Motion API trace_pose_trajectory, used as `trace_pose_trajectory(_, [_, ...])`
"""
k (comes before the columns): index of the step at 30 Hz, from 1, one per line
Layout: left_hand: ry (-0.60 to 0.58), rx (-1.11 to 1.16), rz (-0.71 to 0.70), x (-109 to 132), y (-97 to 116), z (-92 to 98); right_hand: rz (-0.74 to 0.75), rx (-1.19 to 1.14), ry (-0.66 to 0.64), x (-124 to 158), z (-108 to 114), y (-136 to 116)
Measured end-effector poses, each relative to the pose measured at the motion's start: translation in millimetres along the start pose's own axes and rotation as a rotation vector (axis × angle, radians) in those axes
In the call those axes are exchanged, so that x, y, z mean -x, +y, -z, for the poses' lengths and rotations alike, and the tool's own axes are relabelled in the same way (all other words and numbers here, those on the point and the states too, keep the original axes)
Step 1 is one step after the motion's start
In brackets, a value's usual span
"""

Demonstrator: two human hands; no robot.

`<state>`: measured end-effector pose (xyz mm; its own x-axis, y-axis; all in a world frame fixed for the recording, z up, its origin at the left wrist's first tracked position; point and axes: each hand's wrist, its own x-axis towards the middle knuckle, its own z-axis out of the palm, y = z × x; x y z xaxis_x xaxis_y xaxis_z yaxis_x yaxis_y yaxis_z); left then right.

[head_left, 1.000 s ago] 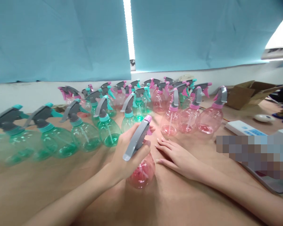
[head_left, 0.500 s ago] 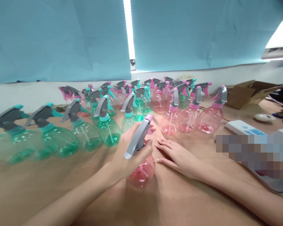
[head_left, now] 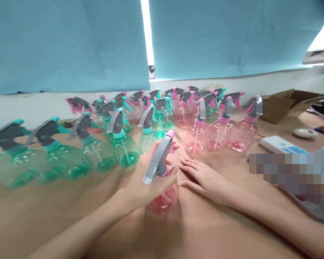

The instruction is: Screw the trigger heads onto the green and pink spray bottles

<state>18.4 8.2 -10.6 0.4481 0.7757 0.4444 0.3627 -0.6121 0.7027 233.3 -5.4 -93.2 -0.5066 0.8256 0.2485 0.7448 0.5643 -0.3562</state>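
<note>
A pink spray bottle with a grey sprayer head and pink nozzle stands on the table in front of me. My left hand is wrapped round its neck from the left, the thumb on the near side and some fingers hidden behind the head. The pink collar shows above the thumb. My right hand lies flat on the table just right of this bottle, fingers stretched out and holding nothing. Beyond it stand pink spray bottles, and beyond my left hand is a green spray bottle.
A row of green spray bottles runs to the left, with more green and pink ones behind. At right are an open cardboard box, a white computer mouse, a white power strip and a blurred-out patch. Blue sheeting hangs behind.
My left thumb has slid a little lower and the fingers look slightly looser, so the bottle's pink collar now shows. The right hand stays flat. The view has shifted very slightly.
</note>
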Motion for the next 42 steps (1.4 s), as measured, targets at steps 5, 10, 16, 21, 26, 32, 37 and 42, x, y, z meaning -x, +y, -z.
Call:
trace_pose_trajectory(5, [-0.021,0.061,-0.001,-0.3,4.1,2.0,-0.013,0.02,-0.014,-0.4,0.3,-0.7])
trace_pose_trajectory(10, [-0.047,0.119,0.035,-1.1,7.0,4.3,-0.018,0.014,-0.005,-0.4,0.3,-1.3])
trace_pose_trajectory(16, [-0.032,0.101,0.031,0.3,6.7,3.2,-0.006,0.014,0.016,0.6,-2.2,0.0])
trace_pose_trajectory(21, [0.022,0.045,0.005,-0.3,10.6,2.9,-0.005,0.015,0.024,0.5,-1.7,0.2])
trace_pose_trajectory(26, [0.045,0.002,-0.03,-0.3,11.1,2.5,-0.016,0.027,-0.007,0.4,-0.8,-0.1])
trace_pose_trajectory(32, [0.041,-0.02,-0.032,1.2,10.0,3.1,-0.013,0.012,0.022,0.5,-1.9,-0.3])
trace_pose_trajectory(37, [0.038,0.004,-0.06,-1.2,12.6,4.5,-0.012,0.031,0.007,-0.1,-0.4,-1.5])
trace_pose_trajectory(42, [0.026,0.06,-0.037,-1.1,15.2,4.7,-0.018,0.041,-0.015,-0.3,0.7,-2.1])
